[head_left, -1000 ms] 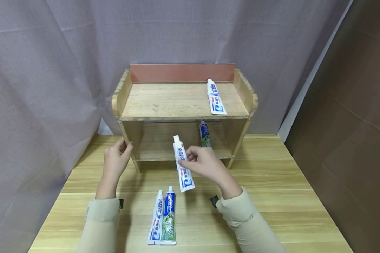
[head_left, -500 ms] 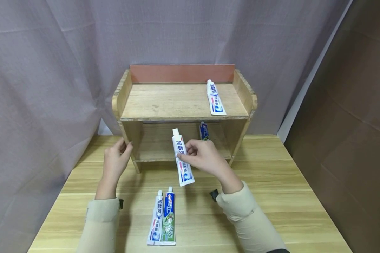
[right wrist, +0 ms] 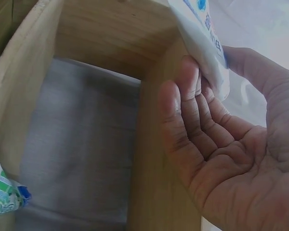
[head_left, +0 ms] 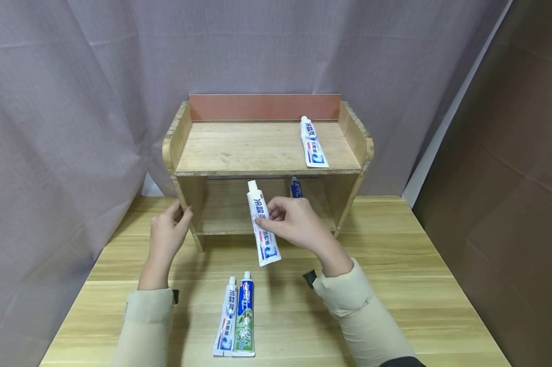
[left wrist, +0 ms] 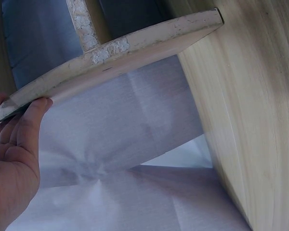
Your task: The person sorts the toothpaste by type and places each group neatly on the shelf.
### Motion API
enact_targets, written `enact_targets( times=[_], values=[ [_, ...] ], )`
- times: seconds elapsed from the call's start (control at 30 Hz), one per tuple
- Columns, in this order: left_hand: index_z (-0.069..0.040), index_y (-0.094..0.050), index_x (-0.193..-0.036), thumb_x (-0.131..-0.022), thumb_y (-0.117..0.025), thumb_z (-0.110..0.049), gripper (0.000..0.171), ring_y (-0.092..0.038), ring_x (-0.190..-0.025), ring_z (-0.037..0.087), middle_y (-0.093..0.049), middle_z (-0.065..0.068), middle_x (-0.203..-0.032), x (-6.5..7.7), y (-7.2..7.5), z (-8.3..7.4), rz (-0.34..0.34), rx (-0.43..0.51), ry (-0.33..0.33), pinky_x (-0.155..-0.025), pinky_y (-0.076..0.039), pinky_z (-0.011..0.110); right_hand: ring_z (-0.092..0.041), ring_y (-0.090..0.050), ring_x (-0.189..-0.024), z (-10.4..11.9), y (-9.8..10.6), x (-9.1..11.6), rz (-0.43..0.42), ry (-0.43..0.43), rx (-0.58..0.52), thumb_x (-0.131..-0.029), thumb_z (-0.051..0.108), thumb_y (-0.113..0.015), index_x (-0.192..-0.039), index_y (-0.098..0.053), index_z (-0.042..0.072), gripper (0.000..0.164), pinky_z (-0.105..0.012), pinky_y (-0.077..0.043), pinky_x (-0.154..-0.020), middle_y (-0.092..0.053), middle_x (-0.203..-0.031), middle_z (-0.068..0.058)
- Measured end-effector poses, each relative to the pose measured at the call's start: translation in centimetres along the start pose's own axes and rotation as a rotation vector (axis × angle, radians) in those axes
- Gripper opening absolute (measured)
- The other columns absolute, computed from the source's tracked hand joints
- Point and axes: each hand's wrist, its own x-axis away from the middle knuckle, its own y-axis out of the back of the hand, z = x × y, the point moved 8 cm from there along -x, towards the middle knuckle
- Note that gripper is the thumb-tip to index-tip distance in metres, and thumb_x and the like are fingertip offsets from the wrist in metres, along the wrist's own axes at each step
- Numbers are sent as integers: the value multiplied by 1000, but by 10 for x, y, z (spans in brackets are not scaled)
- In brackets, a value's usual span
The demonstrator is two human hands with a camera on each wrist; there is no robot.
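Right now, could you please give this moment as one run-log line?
right hand: holds white toothpaste tube; left hand: pinches wooden shelf's left panel; table: another white tube beside blue-green tube

The toothpaste tube [head_left: 264, 237] in my right fingers [head_left: 283, 203] is white, with blue lettering, a little red and a blue picture near its flat end. Its white cap [head_left: 252, 186] is on. I pinch it near its middle, printed face towards me, the cap pointing up and left of my fingers, the flat end below them. Beyond them the shelf [head_left: 248, 148] stands upright: pale wood, two tiers, a reddish-brown strip along the back, chipped edges. My left fingers [left wrist: 30, 126] pinch the front edge of its left side.
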Motion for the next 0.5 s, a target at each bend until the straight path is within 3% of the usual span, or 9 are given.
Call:
enact_targets(
  times=[0.5],
  values=[
    [-4,-72,-109,-99,-63,-23,23,-73,-97,36,-73,22,-104,1,0,1,14,13,13,-82,-62,45,-11,-64,-72,24,19,-15,-20,69,55,-89,32,-77,-94,-71,13,21,-28,-57,-62,-69,-81,6]
  ],
)
